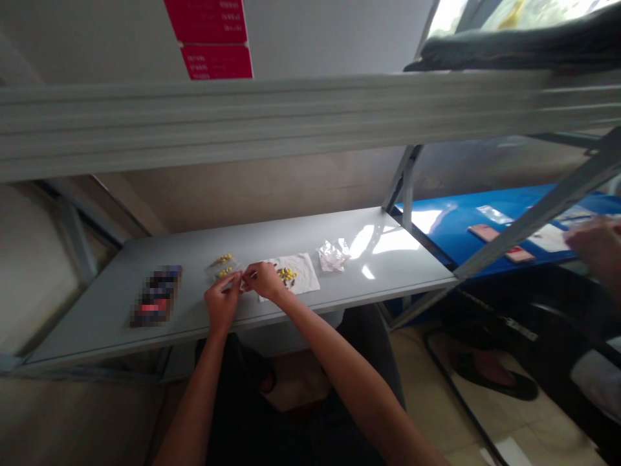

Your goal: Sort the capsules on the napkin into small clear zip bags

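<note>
My left hand (223,299) and my right hand (263,279) meet above the front part of the grey shelf (194,252). Both have their fingers pinched together, and whatever is between the fingertips is too small to make out. Beside my right hand lies a white cloth or tissue (306,272), bearing small yellow and dark pieces (287,276). Just behind my left hand sits a clear plastic bag (235,264) with more small yellow pieces (224,259) in or on it. My right hand covers the left part of the cloth.
A crumpled clear plastic bag (334,255) lies right of the cloth. At the left is a blurred-out dark and red object (156,296). A thick shelf beam (291,123) crosses above. Rightward, a blue table (451,223) holds a pink phone (499,243); another person's hand (599,252) is there.
</note>
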The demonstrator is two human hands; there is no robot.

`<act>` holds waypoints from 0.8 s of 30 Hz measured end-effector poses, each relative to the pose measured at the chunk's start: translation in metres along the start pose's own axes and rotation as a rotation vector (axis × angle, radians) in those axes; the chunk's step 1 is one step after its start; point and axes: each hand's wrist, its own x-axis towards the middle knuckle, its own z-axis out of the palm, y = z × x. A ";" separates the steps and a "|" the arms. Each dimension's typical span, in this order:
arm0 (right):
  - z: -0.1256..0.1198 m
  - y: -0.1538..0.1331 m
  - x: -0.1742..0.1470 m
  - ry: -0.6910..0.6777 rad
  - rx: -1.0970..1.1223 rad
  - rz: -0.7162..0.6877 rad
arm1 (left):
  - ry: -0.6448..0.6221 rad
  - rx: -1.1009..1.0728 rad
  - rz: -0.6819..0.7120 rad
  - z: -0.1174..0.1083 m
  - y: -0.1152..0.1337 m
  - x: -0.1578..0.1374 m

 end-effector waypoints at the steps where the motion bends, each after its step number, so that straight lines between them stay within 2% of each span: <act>1: 0.003 0.000 -0.001 -0.006 -0.059 -0.026 | -0.005 -0.022 -0.037 -0.001 0.001 -0.001; 5: 0.012 -0.002 -0.005 -0.012 -0.280 -0.141 | 0.004 -0.067 -0.140 -0.006 0.002 -0.003; 8: 0.014 -0.004 -0.010 -0.022 -0.334 -0.187 | 0.010 -0.086 -0.194 -0.009 -0.003 -0.003; 19: 0.006 -0.008 -0.015 -0.035 -0.280 -0.152 | -0.055 -0.125 -0.190 -0.010 -0.013 -0.001; 24: 0.000 -0.007 -0.014 -0.007 -0.247 -0.152 | -0.082 -0.229 -0.190 -0.008 -0.011 -0.002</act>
